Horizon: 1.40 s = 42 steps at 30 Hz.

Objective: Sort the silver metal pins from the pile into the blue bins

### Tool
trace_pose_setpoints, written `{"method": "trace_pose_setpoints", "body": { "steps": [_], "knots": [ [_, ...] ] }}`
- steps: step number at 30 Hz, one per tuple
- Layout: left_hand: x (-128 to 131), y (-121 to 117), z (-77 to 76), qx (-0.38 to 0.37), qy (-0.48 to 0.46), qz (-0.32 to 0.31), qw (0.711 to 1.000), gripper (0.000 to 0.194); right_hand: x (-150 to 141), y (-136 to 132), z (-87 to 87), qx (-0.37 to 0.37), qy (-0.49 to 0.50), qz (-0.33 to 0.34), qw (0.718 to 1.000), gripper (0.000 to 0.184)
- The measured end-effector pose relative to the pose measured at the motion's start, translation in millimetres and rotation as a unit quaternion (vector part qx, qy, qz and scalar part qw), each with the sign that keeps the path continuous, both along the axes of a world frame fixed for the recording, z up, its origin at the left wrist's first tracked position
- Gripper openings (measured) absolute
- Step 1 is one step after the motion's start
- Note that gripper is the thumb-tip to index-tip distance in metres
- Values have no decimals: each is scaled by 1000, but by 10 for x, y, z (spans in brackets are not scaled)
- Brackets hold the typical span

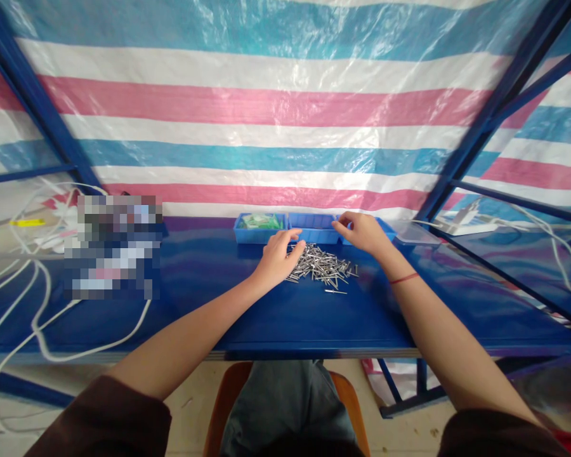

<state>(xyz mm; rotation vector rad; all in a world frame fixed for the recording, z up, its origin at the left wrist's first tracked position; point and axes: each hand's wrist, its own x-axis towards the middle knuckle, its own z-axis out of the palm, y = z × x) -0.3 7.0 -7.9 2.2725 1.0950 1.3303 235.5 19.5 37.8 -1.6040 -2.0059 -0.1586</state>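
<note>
pins (321,266) heaped; left hand (276,257) curled loosely at pile's left edge, right hand (364,233) behind it, pinch contents unclear.

Bright, even daylight, wide-angle warp.
Light glows through the striped tarp (285,108), glare streaks up top, sheen on the bench (209,298). Frame posts bow at the edges; one patch left is pixelated.
</note>
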Motion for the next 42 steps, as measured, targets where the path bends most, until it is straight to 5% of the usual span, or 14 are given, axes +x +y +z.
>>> {"method": "trace_pose_setpoints", "body": {
  "steps": [2, 5, 8, 15, 21, 26, 29, 36, 42],
  "knots": [
    [-7, 9, -10, 4, 6, -5, 1000, 27, 153, -112, 70, -134, -1, 43, 990, 31],
    [-13, 29, -27, 6, 15, -14, 1000, 24, 321, -212, 96, -372, -10, 72, 925, 33],
    [-11, 31, -30, 8, 20, -21, 1000, 22, 354, -215, 49, -457, 7, 42, 889, 28],
    [-5, 9, -9, 13, 34, -44, 998, 19, 340, -187, 41, -451, 47, 56, 890, 12],
    [0, -18, 6, 50, 31, -81, 995, 19, 143, -257, 97, -318, 254, 168, 898, 12],
    [19, -81, 51, 63, 5, -73, 995, 30, -415, -299, -3, -244, 434, 191, 846, 8],
    [7, -107, 94, 72, -20, -50, 996, 16, -633, -331, -63, -250, 475, 217, 815, 10],
    [-19, -111, 134, 103, -53, -44, 992, 5, -728, -389, -76, -303, 541, 228, 751, 18],
    [-9, -111, 144, 77, -73, -15, 994, 11, -694, -385, -94, -310, 533, 256, 744, 19]
  ]
}}
